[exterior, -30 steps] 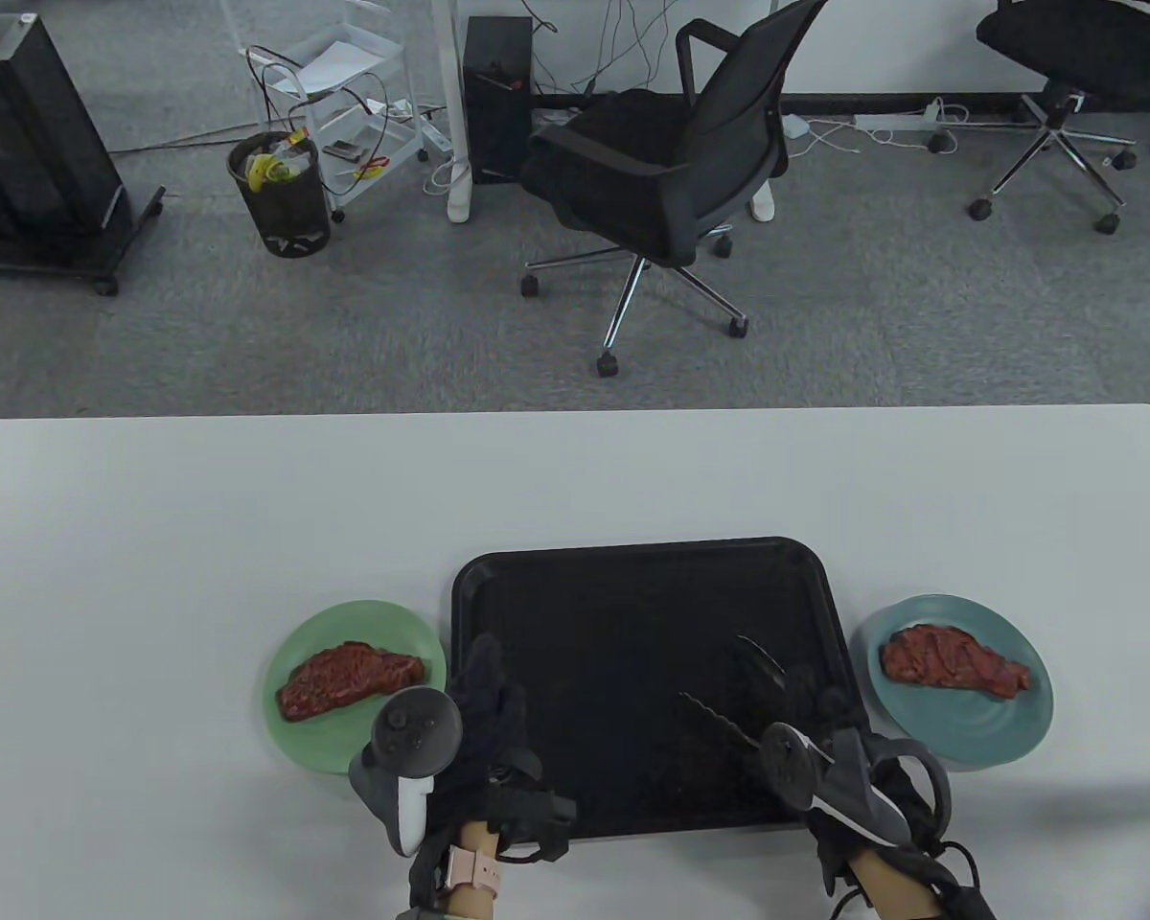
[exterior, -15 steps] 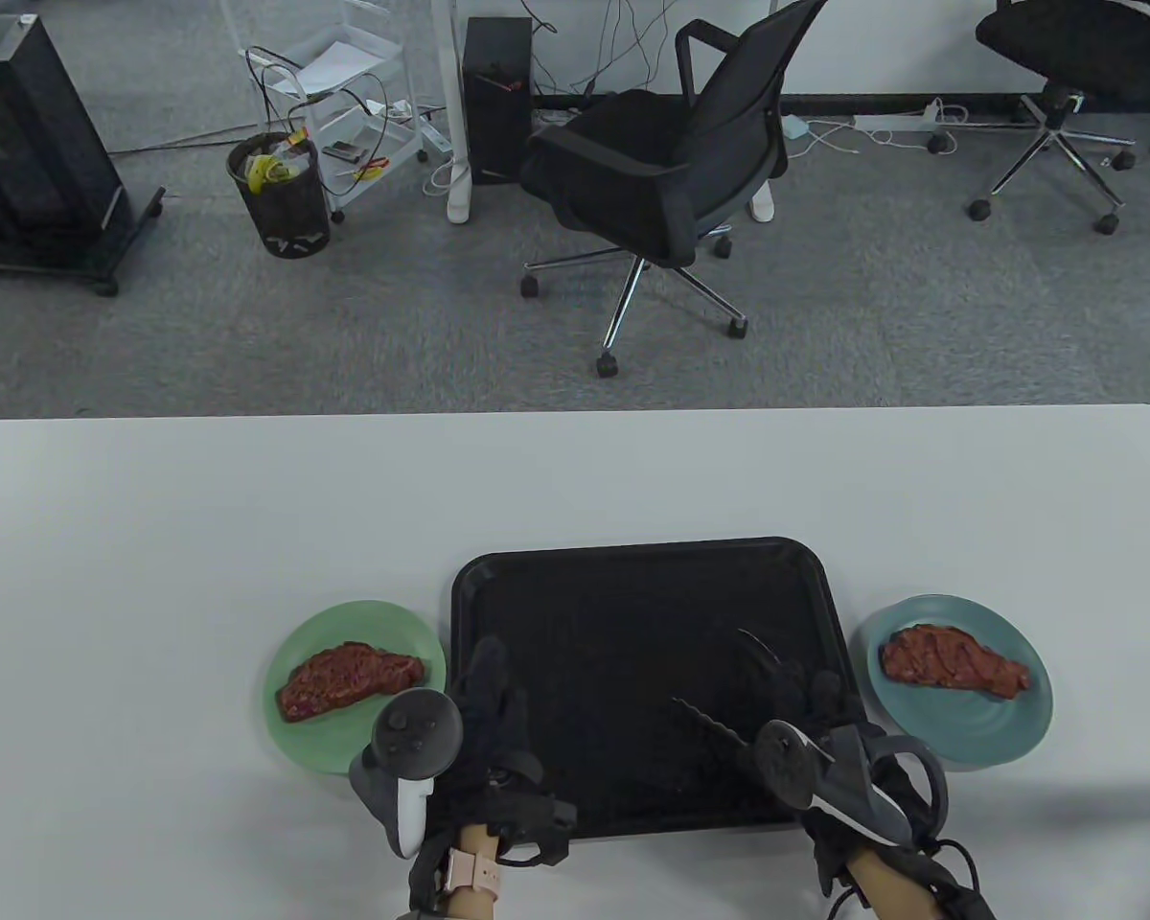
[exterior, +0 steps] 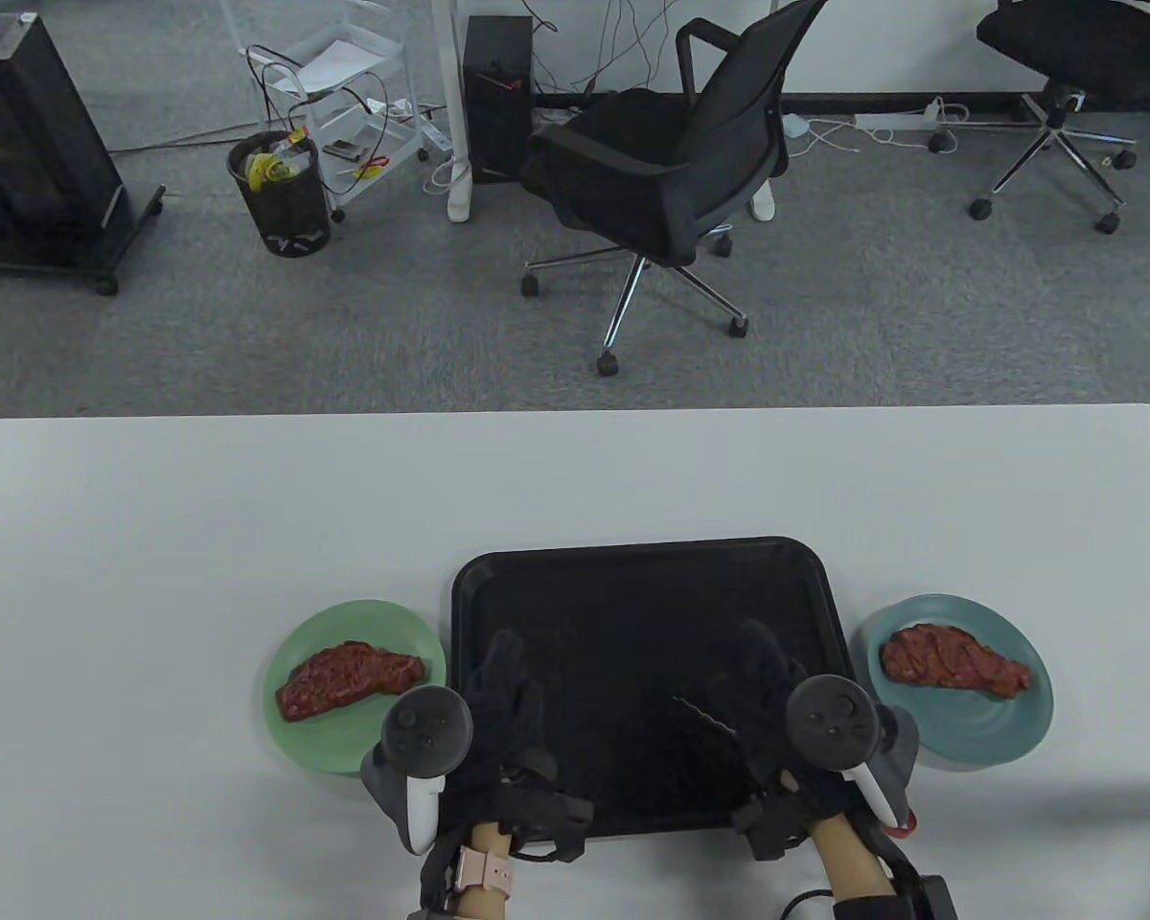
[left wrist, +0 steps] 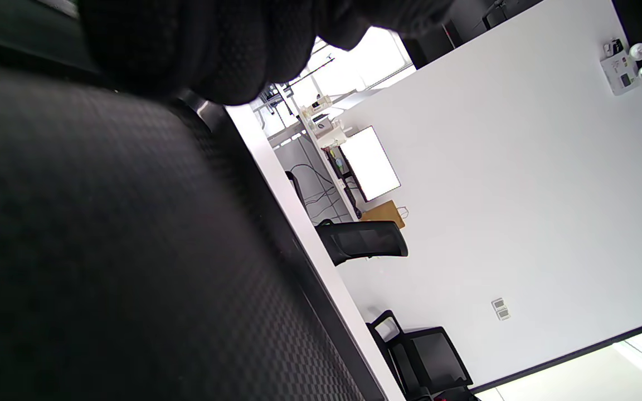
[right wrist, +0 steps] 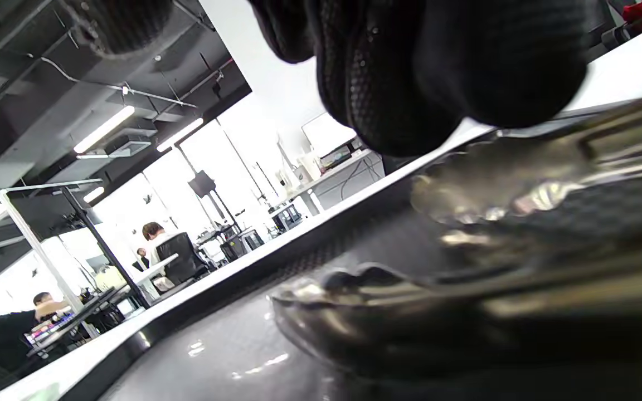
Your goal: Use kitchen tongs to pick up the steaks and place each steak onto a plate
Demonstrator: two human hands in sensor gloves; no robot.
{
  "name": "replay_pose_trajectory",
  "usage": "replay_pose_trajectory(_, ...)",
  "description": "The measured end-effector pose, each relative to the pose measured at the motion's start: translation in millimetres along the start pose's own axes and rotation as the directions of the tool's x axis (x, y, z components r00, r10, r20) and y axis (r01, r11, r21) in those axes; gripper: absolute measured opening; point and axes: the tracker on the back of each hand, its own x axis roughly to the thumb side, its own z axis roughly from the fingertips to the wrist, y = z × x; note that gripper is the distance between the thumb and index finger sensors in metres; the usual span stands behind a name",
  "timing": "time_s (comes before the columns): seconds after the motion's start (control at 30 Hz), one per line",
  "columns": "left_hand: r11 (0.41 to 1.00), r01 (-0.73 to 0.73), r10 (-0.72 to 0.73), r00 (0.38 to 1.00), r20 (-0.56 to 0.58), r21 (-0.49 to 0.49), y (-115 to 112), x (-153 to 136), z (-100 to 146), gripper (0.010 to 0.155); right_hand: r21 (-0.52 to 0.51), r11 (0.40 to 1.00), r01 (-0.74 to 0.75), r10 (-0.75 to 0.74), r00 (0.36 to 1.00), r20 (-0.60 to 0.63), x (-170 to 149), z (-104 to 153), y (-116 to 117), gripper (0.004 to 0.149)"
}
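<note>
Two red steaks lie on plates: one (exterior: pixel 350 678) on the green plate (exterior: pixel 331 752) left of the black tray (exterior: pixel 632 594), the other (exterior: pixel 954 659) on the blue plate (exterior: pixel 982 740) to its right. The metal tongs (exterior: pixel 700 717) lie on the tray's near right part, mostly hidden under my right hand (exterior: pixel 762 661), which lies palm down over them with fingers stretched out. Close up in the right wrist view, the tongs (right wrist: pixel 410 312) rest on the tray below the gloved fingers (right wrist: pixel 438 72). My left hand (exterior: pixel 503 661) lies flat on the tray's near left, holding nothing.
The tray sits near the front edge of the white table (exterior: pixel 249 508). Behind the table on the floor stand an office chair (exterior: pixel 661 182), a bin (exterior: pixel 280 196) and a wire cart (exterior: pixel 345 86).
My right hand has rolled palm down and settled over the tongs, which now lie on the tray. My left hand has slid slightly forward on the tray.
</note>
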Motion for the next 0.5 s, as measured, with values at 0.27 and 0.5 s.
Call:
replay_pose_trajectory(0.27, 1.000, 0.002, -0.002, 1.000, 0.003, -0.006, -0.9, 0.6, 0.5, 0.063, -0.009, 0.999, 0.047, -0.047, 0.999, -0.009, -5.9, 2.4, -2.2, 0.069)
replay_pose_trajectory(0.5, 1.000, -0.001, 0.001, 1.000, -0.012, -0.005, 0.0, -2.8, -0.1, 0.063, 0.010, 1.000, 0.016, -0.017, 1.000, 0.005, -3.5, 2.1, 1.5, 0.069)
